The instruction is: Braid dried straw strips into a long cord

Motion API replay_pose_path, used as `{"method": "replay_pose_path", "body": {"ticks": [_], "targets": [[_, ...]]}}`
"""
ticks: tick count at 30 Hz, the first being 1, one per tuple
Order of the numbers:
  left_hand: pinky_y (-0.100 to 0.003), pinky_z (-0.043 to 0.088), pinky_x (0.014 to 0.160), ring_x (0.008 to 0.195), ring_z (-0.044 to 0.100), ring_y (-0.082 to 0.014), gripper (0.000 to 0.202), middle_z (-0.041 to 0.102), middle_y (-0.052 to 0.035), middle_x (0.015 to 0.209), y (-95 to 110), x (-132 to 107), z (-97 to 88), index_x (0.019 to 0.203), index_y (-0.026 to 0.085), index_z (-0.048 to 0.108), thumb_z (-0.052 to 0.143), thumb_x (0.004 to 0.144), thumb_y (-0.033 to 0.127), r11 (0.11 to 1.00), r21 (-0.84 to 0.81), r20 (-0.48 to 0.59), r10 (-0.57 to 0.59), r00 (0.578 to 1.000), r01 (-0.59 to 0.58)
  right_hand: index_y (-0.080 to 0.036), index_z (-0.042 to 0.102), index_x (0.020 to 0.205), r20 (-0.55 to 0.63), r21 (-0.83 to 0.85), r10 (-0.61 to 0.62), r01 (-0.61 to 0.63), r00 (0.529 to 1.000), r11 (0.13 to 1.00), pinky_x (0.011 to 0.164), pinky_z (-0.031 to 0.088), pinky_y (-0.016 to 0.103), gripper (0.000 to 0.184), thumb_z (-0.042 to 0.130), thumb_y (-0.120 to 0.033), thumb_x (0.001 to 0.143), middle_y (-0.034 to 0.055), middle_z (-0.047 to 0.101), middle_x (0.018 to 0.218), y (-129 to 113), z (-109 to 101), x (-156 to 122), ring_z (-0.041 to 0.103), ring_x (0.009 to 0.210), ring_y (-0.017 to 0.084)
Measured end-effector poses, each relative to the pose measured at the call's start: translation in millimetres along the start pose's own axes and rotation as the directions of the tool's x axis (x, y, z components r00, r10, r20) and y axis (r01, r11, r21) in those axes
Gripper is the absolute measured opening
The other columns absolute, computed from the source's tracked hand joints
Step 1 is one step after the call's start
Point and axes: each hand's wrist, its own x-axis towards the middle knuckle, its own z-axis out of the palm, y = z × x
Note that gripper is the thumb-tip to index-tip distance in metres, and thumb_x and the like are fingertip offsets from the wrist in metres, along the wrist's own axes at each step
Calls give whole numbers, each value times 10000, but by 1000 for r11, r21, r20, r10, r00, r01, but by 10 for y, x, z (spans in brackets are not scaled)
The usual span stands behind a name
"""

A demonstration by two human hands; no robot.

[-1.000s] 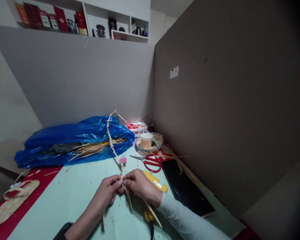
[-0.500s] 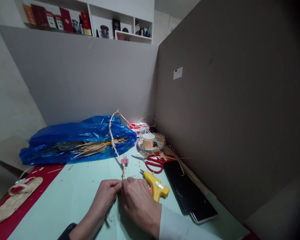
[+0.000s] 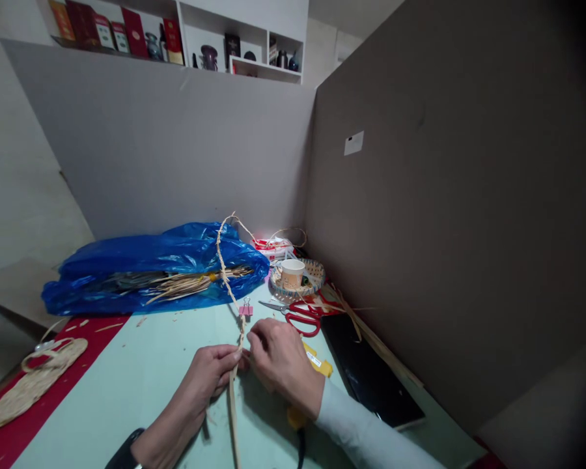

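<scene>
My left hand (image 3: 212, 374) and my right hand (image 3: 280, 358) meet over the pale green table top (image 3: 137, 384), both pinched on a braided straw cord (image 3: 224, 273). The cord rises from my fingers, arcs up and back over a blue plastic bag (image 3: 151, 264). A loose flat straw strip (image 3: 233, 417) hangs down from my left fingers toward me. A small pink binder clip (image 3: 245, 309) sits on the cord just beyond my hands. A yellow glue gun (image 3: 317, 365) lies partly hidden under my right hand.
Dry straw stalks (image 3: 190, 284) stick out of the blue bag. Red scissors (image 3: 297, 317), a paper cup (image 3: 292, 272) in a woven tray (image 3: 312, 268), a dark tablet (image 3: 366, 374) and loose straw lie at right. A woven straw sandal (image 3: 34, 381) rests on red cloth at left. Grey partitions enclose the desk.
My right hand has lifted off the table and shifted back, covering the glue gun again. A flat straw strip now hangs down from my left fingers. The view drifted slightly.
</scene>
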Motion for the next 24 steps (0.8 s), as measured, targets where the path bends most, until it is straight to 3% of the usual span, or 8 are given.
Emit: {"method": "replay_pose_path", "body": {"ticks": [2,6,10,16,20,24], "targets": [[-224,25,416,362,121,-14,369,275,135,374,-9,14,-7,619,134,612,712,551,483,1000,-13,31,9,999,-8,-150,667,875,53,126,22,-28,998,992,653,327,256,252,437,-247,910,72,696,841,41,-26,46,587,768,159],[-215,29,407,356,125,-10,363,289,135,368,-2,19,-3,620,136,592,709,556,474,999,-34,61,31,998,-29,-155,651,793,190,307,-24,-36,982,951,693,356,230,245,452,-247,902,32,679,754,91,46,70,578,750,142],[-201,31,405,366,141,-1,362,423,99,436,27,-37,32,682,149,556,713,555,449,997,-55,51,49,997,-46,-153,624,740,233,348,8,-91,972,933,661,359,226,260,448,-254,902,21,640,680,80,126,75,559,686,133],[-182,78,391,348,187,-25,394,500,90,478,-77,-23,25,798,193,531,675,581,488,997,-22,-23,73,997,-74,-150,625,633,215,352,38,-114,976,929,647,347,225,282,484,-251,856,25,630,639,107,190,99,548,668,128],[-200,180,412,376,302,-70,269,501,64,441,-88,5,-42,642,185,553,633,643,442,969,194,-14,156,988,-150,-137,652,629,209,357,87,-158,974,921,558,308,214,228,535,-230,802,18,618,594,129,213,103,505,594,111],[-255,353,558,586,560,-177,263,649,-14,580,81,-112,-78,604,185,607,518,765,373,805,550,-38,290,956,-223,-131,679,627,132,371,102,-145,986,917,514,276,212,189,560,-199,757,-3,575,533,135,230,96,458,536,95]]}}
